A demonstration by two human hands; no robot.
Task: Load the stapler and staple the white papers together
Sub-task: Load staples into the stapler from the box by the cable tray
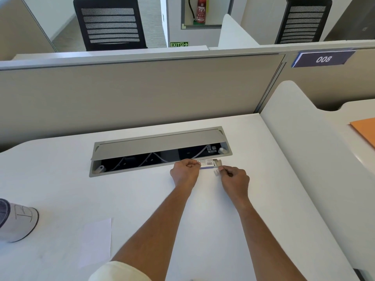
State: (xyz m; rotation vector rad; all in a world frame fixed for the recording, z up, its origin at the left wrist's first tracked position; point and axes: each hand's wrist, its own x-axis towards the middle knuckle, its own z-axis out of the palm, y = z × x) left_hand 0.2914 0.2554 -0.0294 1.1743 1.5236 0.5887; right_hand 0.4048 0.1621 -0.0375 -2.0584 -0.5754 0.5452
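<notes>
My left hand [185, 171] grips one end of a small staple box [207, 163] with a barcode label, just in front of the cable tray. The fingers of my right hand [235, 180] pinch a small strip of staples [217, 172] at the box's open right end. White papers [95, 241] lie flat on the white desk [60, 179] at the lower left, well away from both hands. No stapler shows in the head view.
An open grey cable tray [160, 151] with wires is sunk into the desk behind my hands. A grey cap-like object [16, 222] sits at the left edge. A white side divider [294, 138] stands to the right, with an orange folder [365, 132] beyond it.
</notes>
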